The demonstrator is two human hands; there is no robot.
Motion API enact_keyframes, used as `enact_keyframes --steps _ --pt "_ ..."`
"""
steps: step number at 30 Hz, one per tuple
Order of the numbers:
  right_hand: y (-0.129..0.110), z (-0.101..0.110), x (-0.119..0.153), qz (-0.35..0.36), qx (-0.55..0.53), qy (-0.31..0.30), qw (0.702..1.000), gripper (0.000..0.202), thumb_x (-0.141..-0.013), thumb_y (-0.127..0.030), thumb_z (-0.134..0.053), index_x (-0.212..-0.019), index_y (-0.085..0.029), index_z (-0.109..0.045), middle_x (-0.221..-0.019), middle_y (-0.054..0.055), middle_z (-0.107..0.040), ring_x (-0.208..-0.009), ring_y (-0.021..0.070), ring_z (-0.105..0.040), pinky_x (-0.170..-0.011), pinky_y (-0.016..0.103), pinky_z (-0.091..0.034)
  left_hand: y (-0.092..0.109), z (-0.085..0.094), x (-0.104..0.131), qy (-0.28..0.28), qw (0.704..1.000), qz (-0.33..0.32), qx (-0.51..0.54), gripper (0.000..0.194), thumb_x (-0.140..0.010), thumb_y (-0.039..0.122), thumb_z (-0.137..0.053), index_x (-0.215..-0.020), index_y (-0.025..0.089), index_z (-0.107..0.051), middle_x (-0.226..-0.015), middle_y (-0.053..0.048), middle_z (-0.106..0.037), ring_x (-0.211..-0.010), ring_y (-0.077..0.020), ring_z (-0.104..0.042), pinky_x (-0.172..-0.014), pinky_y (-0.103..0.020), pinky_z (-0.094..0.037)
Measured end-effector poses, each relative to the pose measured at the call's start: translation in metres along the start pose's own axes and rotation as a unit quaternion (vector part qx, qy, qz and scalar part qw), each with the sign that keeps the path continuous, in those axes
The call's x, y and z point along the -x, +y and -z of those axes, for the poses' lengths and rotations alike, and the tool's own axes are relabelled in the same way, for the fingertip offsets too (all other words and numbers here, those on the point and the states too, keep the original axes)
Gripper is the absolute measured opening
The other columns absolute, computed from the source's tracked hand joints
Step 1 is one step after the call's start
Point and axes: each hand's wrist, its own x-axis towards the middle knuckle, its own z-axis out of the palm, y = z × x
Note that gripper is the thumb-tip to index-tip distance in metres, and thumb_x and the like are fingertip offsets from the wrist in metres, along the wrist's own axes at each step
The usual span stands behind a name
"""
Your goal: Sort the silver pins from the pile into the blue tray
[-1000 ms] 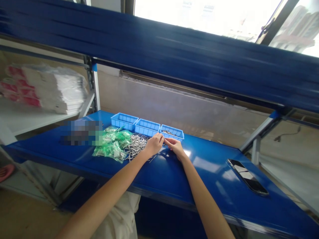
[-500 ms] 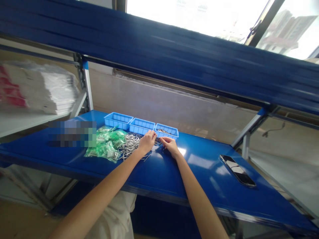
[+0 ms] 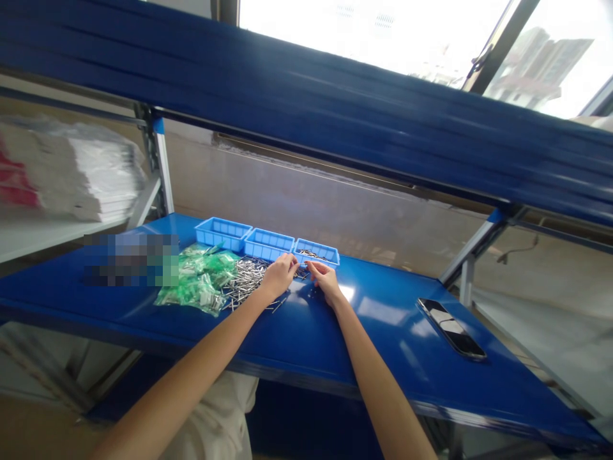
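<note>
A loose pile of thin silver metal pins (image 3: 246,279) lies on the blue table. At the pile's right edge, my left hand (image 3: 280,273) is pinched closed; whatever its fingertips hold is too small to make out. Just to the right, my right hand (image 3: 323,278) also has thumb and fingers drawn together near a small dark piece that I cannot name. A narrow gap separates the two hands. Behind them stands a small blue bin (image 3: 317,253) with some metal pieces inside. Green-printed clear plastic bags (image 3: 204,278) lie left of the pins.
Two more blue bins, a middle one (image 3: 269,245) and a left one (image 3: 223,234), line up along the back. A phone (image 3: 451,328) rests on the table (image 3: 373,358) at right. A blue shelf beam (image 3: 306,102) crosses above. Wrapped white stacks (image 3: 96,166) sit at far left.
The view has shifted slightly, so everything sits a little further left. Both hands stay pinched close together in nearly the same place, with only small finger movement.
</note>
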Motion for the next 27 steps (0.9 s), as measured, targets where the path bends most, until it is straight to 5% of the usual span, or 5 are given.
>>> enact_keyframes --steps 7,11,19,24,27 --pt "-0.009 0.001 0.002 -0.049 -0.015 0.035 0.998 0.045 -0.061 -0.049 -0.065 -0.092 -0.016 -0.068 -0.084 0.006 -0.065 -0.049 0.0067 -0.047 -0.039 0.017 -0.035 -0.002 0.003 -0.002 0.064 0.996 0.063 0.022 0.015 -0.081 0.026 -0.046 -0.094 0.019 -0.047 -0.082 -0.002 -0.059 -0.069 -0.0138 -0.057 -0.058 -0.023 -0.04" --pt "-0.01 0.001 -0.001 -0.022 -0.009 0.049 0.999 0.042 -0.06 -0.048 -0.066 -0.084 -0.014 -0.069 -0.077 0.006 -0.066 -0.046 0.0062 -0.046 -0.037 0.017 -0.031 -0.001 0.001 -0.002 0.041 0.996 0.079 0.018 0.017 -0.079 0.024 -0.047 -0.096 0.02 -0.047 -0.084 -0.003 -0.06 -0.072 -0.0145 -0.058 -0.059 -0.023 -0.041" --pt "-0.016 0.003 -0.002 0.013 -0.063 0.07 0.995 0.049 -0.066 -0.044 -0.062 -0.109 -0.022 -0.06 -0.105 0.008 -0.063 -0.07 0.0124 -0.059 -0.042 0.015 -0.037 -0.001 0.001 -0.001 0.011 0.997 0.081 0.009 0.019 -0.077 0.026 -0.047 -0.095 0.02 -0.05 -0.085 -0.003 -0.061 -0.073 -0.0152 -0.058 -0.058 -0.023 -0.04" --pt "-0.01 0.0 -0.003 0.01 0.027 0.055 0.998 0.034 -0.07 -0.04 -0.058 -0.095 -0.018 -0.065 -0.096 0.006 -0.066 -0.063 0.0124 -0.06 -0.042 0.017 -0.038 -0.003 0.003 -0.003 0.001 0.998 0.063 -0.014 0.018 -0.075 0.027 -0.048 -0.091 0.02 -0.053 -0.083 -0.003 -0.06 -0.074 -0.0161 -0.057 -0.06 -0.025 -0.041" --pt "-0.007 -0.001 -0.001 0.05 0.185 0.071 0.979 0.024 -0.072 -0.037 -0.057 -0.085 -0.021 -0.068 -0.084 0.002 -0.068 -0.064 0.0129 -0.061 -0.055 0.022 -0.044 -0.005 0.003 -0.004 0.008 0.999 0.028 -0.035 0.016 -0.074 0.027 -0.048 -0.085 0.019 -0.055 -0.081 -0.004 -0.06 -0.079 -0.0185 -0.056 -0.067 -0.027 -0.042"
